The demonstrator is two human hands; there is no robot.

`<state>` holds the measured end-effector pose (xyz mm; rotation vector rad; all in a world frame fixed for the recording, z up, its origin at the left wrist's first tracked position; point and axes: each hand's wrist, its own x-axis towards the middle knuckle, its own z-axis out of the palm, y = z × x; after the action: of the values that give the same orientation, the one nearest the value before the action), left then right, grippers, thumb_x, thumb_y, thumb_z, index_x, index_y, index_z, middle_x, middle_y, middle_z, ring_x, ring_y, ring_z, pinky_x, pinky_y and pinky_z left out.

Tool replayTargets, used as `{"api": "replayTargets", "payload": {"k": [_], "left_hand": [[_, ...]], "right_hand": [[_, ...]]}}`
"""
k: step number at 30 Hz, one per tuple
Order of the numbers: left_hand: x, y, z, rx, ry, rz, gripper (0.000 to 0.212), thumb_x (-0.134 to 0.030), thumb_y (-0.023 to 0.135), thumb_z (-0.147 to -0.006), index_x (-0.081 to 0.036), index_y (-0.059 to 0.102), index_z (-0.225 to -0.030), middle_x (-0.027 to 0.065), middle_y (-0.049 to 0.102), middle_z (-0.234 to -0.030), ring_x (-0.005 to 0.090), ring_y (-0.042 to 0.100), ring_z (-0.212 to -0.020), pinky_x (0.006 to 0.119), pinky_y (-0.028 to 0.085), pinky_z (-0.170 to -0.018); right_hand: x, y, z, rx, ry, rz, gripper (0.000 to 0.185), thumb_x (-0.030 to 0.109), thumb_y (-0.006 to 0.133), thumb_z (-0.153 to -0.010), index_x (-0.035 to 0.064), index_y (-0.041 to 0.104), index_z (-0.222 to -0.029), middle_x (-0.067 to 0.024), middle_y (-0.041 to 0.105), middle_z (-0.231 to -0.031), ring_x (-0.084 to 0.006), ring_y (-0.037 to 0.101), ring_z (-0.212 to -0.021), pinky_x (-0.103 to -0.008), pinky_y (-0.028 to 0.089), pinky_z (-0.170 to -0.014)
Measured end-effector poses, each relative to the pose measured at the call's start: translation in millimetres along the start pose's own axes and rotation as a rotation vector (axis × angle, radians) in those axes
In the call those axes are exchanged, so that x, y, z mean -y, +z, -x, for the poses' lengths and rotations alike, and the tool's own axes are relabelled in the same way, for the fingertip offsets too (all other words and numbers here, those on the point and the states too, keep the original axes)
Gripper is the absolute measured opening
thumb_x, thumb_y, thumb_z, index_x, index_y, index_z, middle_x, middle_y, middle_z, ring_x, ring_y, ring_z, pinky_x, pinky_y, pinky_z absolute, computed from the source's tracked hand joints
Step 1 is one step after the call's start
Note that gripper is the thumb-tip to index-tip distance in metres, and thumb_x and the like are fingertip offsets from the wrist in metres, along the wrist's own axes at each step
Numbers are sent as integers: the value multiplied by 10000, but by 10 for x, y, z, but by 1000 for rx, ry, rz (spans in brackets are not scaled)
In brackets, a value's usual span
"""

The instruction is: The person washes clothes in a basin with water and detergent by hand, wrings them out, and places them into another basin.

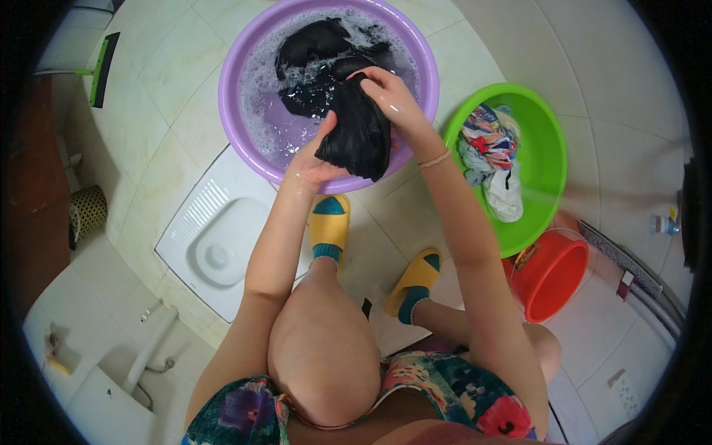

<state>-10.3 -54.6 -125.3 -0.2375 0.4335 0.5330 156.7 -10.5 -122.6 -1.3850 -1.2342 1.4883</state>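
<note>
A wet black cloth [359,133] is stretched between my two hands over the near rim of a purple plastic basin [227,100]. My left hand [314,158] supports its lower left side from beneath, thumb up along the edge. The top of the cloth is pinched by my right hand [389,97], which wears a thin band at the wrist; some right fingers are hidden behind the fabric. Behind the hands, more black fabric [314,41] lies in the basin's soapy water [261,119]. Both hands look wet.
A green basin [542,161] with crumpled clothes [489,144] stands at the right, a red bucket [556,278] nearer to me. A white squat toilet [217,256] is set in the tiled floor at the left. A green-and-black squeegee [103,69] and a wastebasket [89,211] are farther left.
</note>
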Motion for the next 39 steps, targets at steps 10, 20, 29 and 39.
{"api": "replayTargets", "payload": {"k": [10, 20, 29, 39], "left_hand": [[236, 627, -84, 548, -58, 264, 640, -398, 584, -746, -4, 420, -1224, 179, 508, -1119, 309, 500, -1007, 519, 368, -904], [48, 285, 40, 159, -237, 403, 592, -460, 607, -742, -38, 470, -1134, 129, 480, -1034, 246, 444, -848, 305, 392, -579], [126, 386, 115, -395, 201, -774, 453, -280, 641, -772, 3, 481, -1087, 94, 563, -865, 181, 555, -696, 299, 461, -563], [218, 149, -98, -641, 506, -1160, 376, -163, 663, -663, 48, 564, -958, 84, 610, -887, 145, 567, -802, 268, 433, -697]], "right_hand": [[-955, 360, 291, 212, -30, -1319, 465, 509, 387, -863, 140, 381, -1146, -64, 529, -961, -134, 456, -823, -286, 391, -704], [-160, 195, 88, 89, 167, -1174, 444, 385, 594, -788, 61, 528, -1085, -112, 523, -1100, -241, 537, -984, -380, 455, -849], [120, 219, -52, 115, 339, -593, 181, 113, 661, -725, 59, 551, -857, -23, 570, -733, -98, 557, -675, -241, 456, -580], [67, 531, -159, -145, -93, 301, 226, 130, 616, -620, -9, 590, -796, -178, 587, -713, -273, 579, -667, -328, 451, -664]]}}
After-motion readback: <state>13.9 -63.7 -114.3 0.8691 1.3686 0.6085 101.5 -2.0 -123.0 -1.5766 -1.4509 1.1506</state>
